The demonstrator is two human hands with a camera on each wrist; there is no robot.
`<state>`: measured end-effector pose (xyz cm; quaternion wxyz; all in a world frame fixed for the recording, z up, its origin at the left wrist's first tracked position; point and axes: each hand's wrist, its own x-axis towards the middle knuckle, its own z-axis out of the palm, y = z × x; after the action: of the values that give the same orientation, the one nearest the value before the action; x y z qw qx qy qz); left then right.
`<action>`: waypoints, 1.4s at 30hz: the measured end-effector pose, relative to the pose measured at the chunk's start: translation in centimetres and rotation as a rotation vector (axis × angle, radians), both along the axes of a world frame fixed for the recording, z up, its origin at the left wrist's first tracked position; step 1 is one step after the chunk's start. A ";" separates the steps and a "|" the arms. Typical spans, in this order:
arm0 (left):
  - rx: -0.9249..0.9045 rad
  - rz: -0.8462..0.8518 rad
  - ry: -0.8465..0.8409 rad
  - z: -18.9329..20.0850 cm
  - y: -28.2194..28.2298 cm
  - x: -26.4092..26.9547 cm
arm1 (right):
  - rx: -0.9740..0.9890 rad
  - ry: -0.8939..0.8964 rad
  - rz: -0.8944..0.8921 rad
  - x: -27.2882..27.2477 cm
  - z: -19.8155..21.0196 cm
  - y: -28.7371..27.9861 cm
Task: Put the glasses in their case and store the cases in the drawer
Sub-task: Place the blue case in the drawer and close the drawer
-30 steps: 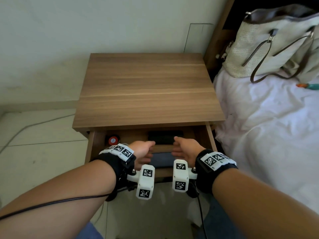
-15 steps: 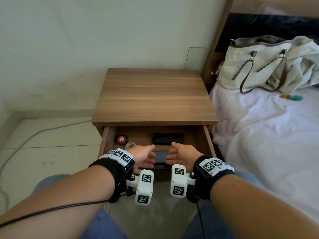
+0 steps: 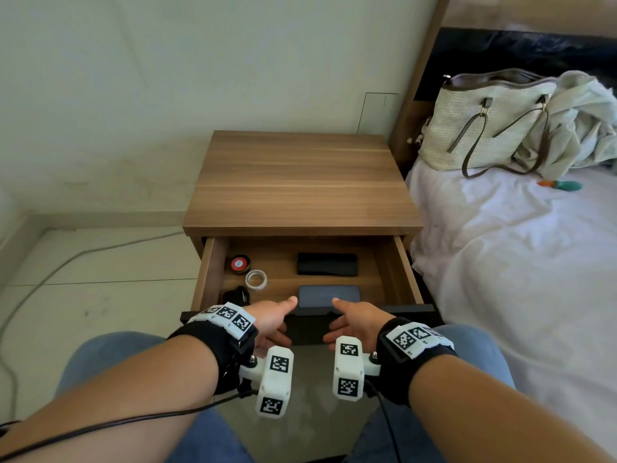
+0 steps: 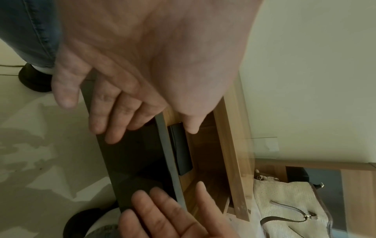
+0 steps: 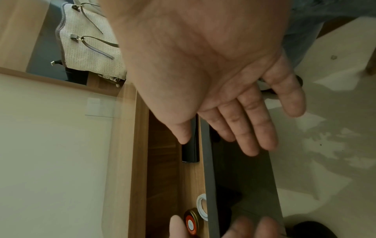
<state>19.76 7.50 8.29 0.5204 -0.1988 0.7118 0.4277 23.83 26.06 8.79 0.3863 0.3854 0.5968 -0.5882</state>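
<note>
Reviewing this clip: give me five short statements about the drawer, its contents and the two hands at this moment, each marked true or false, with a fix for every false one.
1. The drawer of the nightstand is pulled open. True.
2. Two cases lie in the drawer, a black case behind a grey case. True.
3. The left hand grips the grey case. False: it holds nothing; its fingers lie straight against the dark drawer front.
4. The right hand is open, fingers straight. True.
5. The roll of tape sits on top of the nightstand. False: it lies inside the drawer, next to a small red-lidded tin.
</note>
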 end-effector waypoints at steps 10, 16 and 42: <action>0.091 0.202 0.077 -0.2 0.6 -0.5 | -0.014 0.068 -0.160 -1.4 -1.7 -0.6; 0.090 0.190 0.096 -0.5 0.7 -2.0 | -0.009 0.113 -0.185 -2.8 -1.4 -0.7; 0.120 0.306 0.208 -1.5 2.2 -10.6 | 0.065 0.205 -0.266 -11.8 -0.6 0.1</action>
<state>9.13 9.73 6.76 0.3840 -0.2281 0.6965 0.5616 12.01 26.18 8.17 0.2293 0.4112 0.5956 -0.6508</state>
